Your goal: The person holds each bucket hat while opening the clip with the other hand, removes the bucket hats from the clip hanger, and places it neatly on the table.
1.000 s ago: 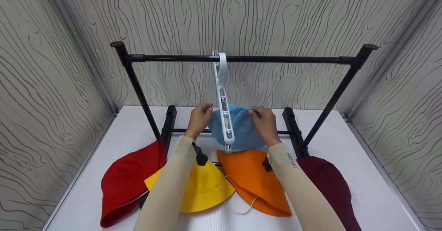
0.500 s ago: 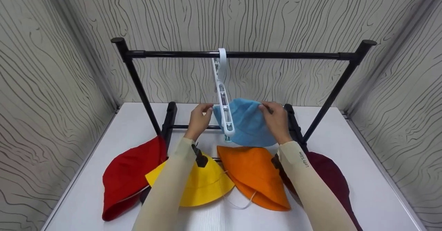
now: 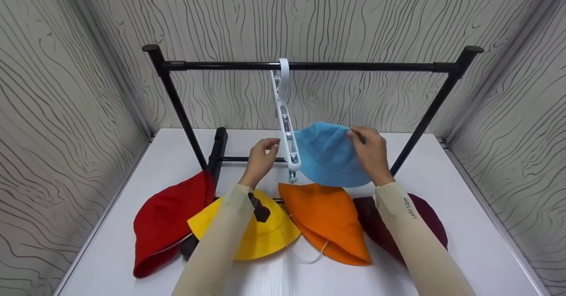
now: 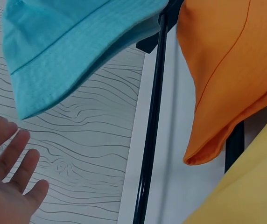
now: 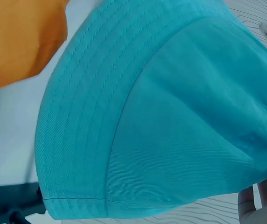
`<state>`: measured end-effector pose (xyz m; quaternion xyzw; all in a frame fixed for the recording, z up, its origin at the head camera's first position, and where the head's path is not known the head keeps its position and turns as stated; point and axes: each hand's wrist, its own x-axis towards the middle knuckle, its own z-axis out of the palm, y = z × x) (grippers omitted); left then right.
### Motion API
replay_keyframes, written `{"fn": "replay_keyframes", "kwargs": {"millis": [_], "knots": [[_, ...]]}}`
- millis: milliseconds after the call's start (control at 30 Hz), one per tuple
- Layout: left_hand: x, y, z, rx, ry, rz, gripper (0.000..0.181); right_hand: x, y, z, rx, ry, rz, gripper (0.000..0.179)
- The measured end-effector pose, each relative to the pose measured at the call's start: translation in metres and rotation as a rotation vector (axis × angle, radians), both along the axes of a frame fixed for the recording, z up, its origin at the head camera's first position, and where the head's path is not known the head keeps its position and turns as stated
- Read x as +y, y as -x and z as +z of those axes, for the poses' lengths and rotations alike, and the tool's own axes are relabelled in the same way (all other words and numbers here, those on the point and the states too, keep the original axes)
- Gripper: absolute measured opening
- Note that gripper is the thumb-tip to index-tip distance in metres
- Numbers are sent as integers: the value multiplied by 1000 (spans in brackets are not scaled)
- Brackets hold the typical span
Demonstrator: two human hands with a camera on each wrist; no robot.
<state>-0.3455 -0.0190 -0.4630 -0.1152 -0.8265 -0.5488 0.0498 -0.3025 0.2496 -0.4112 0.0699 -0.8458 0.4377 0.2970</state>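
A light blue bucket hat point(image 3: 331, 159) hangs from my right hand point(image 3: 370, 152), which pinches it at the crown's upper right. In the right wrist view the hat point(image 5: 171, 121) fills most of the picture, with fingertips at the lower right corner. A white multi-hole hanger point(image 3: 289, 148) hooks over the rack's bar and slants down in front of the hat's left edge. Just left of the hanger, my left hand point(image 3: 261, 159) holds nothing. The left wrist view shows its fingers point(image 4: 19, 163) spread, apart from the hat's brim.
A black rack point(image 3: 353, 66) stands on a white table point(image 3: 110, 247) before a wood-patterned wall. Across the front lie a red hat point(image 3: 170, 225), a yellow hat point(image 3: 265, 238), an orange hat point(image 3: 327, 225) and a dark red hat point(image 3: 431, 218). A white cord point(image 3: 325, 247) trails from the orange hat.
My right hand has moved right with the blue hat, drawing it out from behind the hanger. My left hand, earlier at the hat's left edge, is now apart from it.
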Motion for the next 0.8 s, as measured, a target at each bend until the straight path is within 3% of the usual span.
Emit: {"fn": "replay_keyframes", "kwargs": {"millis": [233, 600, 800], "knots": [[5, -9, -8, 5, 1, -37, 30, 17, -11, 5, 42, -35, -33, 23], [9, -22, -16, -145, -28, -39, 32, 41, -22, 9, 68, -11, -97, 23], [10, -30, -21, -143, -11, -53, 31, 53, -29, 9, 100, -18, -106, 22]]}}
